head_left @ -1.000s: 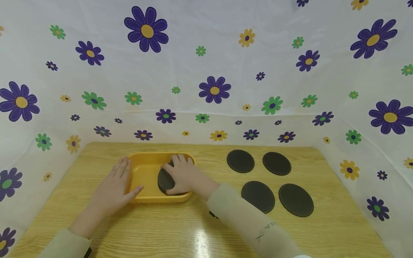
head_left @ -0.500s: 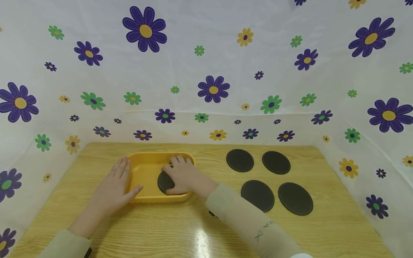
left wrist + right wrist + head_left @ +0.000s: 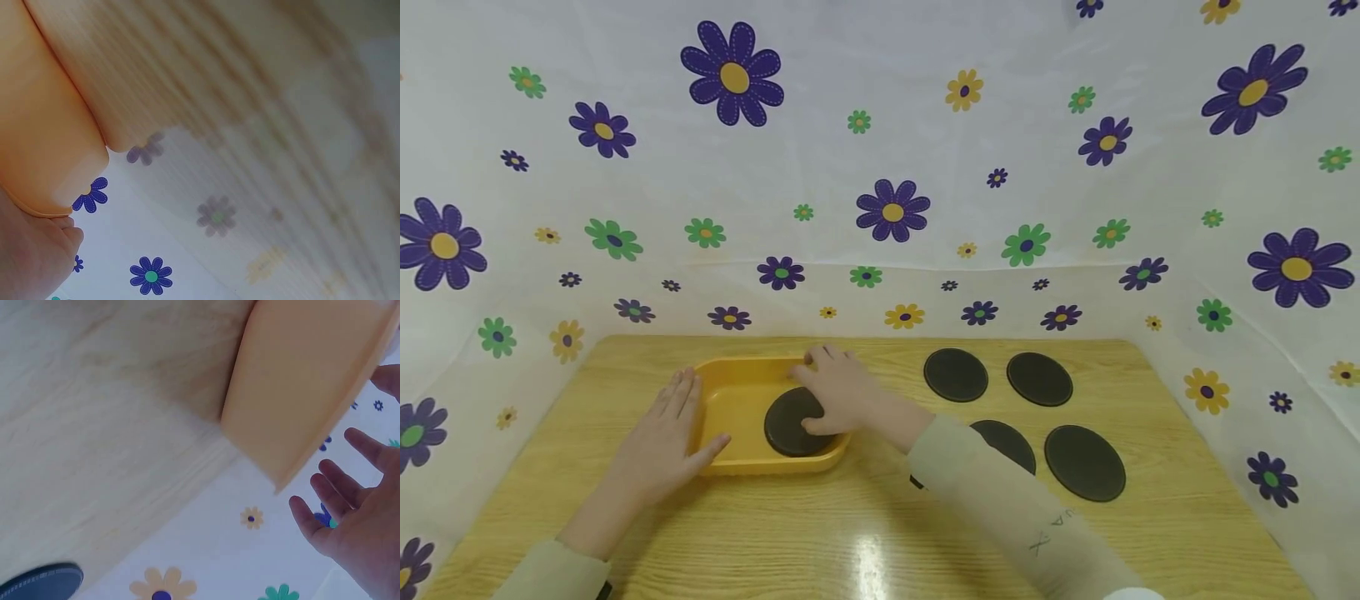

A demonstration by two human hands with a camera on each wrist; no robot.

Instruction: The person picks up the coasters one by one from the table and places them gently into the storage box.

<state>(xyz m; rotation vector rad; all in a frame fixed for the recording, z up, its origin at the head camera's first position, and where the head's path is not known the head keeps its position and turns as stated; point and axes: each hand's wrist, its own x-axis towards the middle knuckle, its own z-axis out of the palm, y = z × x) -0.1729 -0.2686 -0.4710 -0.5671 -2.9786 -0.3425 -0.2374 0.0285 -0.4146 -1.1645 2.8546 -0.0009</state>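
Observation:
A yellow plastic tray [image 3: 730, 417] with low walls lies on the left of the table. Inside it, at the right end, rests a black round coaster [image 3: 793, 423], flat and partly covered by my right hand. My right hand [image 3: 842, 396] hovers over that end of the tray, fingers spread and loosely bent. The right wrist view shows its fingers apart beside the tray's wall [image 3: 287, 387], with nothing in them. Against the tray's left rim lies my left hand [image 3: 658, 437], its fingers straight and the thumb reaching over the front corner.
To the right of the tray several more black coasters [image 3: 1085, 463] lie flat on the wooden table [image 3: 775, 533] in two rows; my right sleeve [image 3: 1000, 492] covers part of one. A white flowered cloth [image 3: 820, 167] rises behind the table and at both sides.
My right hand has let go of the coaster in the tray and shifted up and to the right, uncovering more of it. The left hand has stayed in place.

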